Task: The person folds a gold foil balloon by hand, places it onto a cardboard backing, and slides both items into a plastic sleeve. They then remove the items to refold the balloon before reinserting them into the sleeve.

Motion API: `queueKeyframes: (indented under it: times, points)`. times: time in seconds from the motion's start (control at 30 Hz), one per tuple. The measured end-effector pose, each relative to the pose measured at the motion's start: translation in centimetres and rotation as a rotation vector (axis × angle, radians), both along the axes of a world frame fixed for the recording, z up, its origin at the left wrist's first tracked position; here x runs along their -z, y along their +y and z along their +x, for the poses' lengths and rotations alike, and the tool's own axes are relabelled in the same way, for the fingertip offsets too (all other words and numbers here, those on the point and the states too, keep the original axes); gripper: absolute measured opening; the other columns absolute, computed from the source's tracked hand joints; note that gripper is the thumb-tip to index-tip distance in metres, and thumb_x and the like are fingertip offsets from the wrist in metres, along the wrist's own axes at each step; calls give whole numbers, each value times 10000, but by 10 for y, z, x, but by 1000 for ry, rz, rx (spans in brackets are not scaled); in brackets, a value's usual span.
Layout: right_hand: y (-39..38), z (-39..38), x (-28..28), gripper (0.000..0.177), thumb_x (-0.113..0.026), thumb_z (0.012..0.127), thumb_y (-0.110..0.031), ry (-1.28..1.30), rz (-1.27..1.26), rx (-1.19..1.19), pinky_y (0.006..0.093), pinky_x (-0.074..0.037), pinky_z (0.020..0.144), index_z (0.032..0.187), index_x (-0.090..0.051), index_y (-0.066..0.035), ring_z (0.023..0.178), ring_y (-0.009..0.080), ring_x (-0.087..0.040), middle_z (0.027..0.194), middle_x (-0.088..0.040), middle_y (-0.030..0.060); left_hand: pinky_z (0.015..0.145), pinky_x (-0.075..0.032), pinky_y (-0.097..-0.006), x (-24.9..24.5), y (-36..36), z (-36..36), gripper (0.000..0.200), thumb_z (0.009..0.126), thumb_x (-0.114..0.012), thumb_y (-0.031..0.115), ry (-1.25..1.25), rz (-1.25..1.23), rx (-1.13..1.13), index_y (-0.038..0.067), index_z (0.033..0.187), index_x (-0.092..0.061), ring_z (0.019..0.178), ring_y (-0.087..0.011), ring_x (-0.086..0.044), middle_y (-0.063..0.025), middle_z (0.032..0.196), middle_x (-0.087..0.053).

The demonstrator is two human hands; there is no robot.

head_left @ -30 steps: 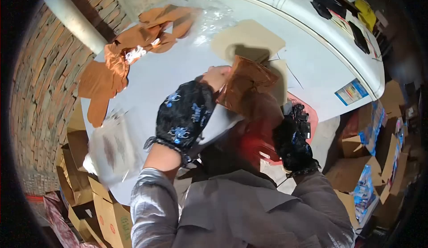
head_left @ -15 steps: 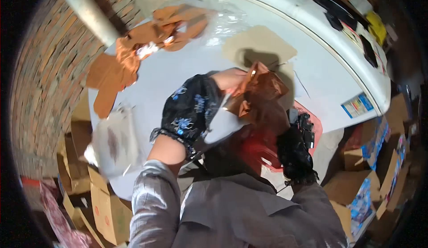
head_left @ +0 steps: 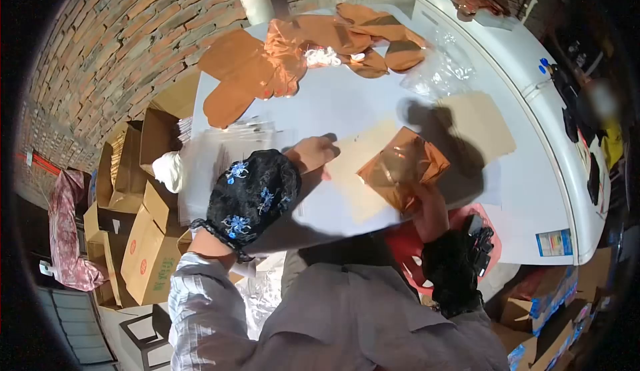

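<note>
Right hand (head_left: 432, 212): thumb and fingers pinched on the near edge of a shiny brown packet (head_left: 404, 164), tilted over the table (head_left: 327, 101). Left hand (head_left: 312, 154): at the packet's 9 o'clock, apart from it, fingers spread loosely, nothing visibly held; can't tell if it touches the table. Packet looks light, thin, slick, soft, with stiffer creases; likely crumples easily. Best grip: flat pinch at an edge or corner, no squeezing mid-panel.

Outward from packet: one cream sheet (head_left: 357, 194) at 8, another (head_left: 480, 118) at 2. Clear plastic film (head_left: 443, 68) at 1. Brown cutouts (head_left: 233, 54) at 10. Clear bags (head_left: 223, 164) at 9, beyond left hand. Cartons (head_left: 157, 244) at 8.
</note>
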State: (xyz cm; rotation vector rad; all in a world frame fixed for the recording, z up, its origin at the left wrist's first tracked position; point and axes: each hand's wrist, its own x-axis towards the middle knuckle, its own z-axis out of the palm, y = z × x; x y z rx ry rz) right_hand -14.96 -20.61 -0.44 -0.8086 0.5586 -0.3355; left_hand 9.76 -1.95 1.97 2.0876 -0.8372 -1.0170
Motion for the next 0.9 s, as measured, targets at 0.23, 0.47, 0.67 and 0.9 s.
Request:
queueKeyframes:
  times: [0.23, 0.47, 0.67, 0.9]
  points:
    - [-1, 5, 14, 263, -524, 951, -111, 122, -188, -72, 323, -536, 811, 1196, -528, -16, 926, 166, -641, 1045, -639, 65, 761, -528, -429, -46, -76, 77, 208, 900, -536, 126, -1001, 33, 65, 122, 1078, -643, 889, -353, -635, -138, 931, -640]
    - [8, 6, -24, 273, -525, 960, -141, 179, 77, -64, 361, -580, 748, 1179, -512, 22, 920, 226, -667, 1071, -634, 116, 801, -514, -386, 37, -197, 208, 247, 837, -556, 87, -1396, -19, 210, 51, 1068, -635, 933, -310, -616, -151, 997, -613]
    - [9, 4, -17, 276, -529, 957, -141, 242, 67, 26, 361, -586, 730, 1171, -512, 32, 892, 218, -668, 1061, -634, 120, 750, -516, -450, 30, -197, 193, 175, 868, -546, 98, -1167, -194, -57, 1, 1008, -587, 896, -363, -644, -198, 985, -638]
    - [4, -11, -6, 141, -510, 971, -113, 161, -329, -98, 242, -491, 748, 1015, -590, -6, 890, 92, -581, 939, -612, 51, 667, -451, -269, -38, -109, 77, 62, 894, -604, 84, -442, -283, -101, 36, 928, -624, 679, -134, -558, -38, 803, -659]
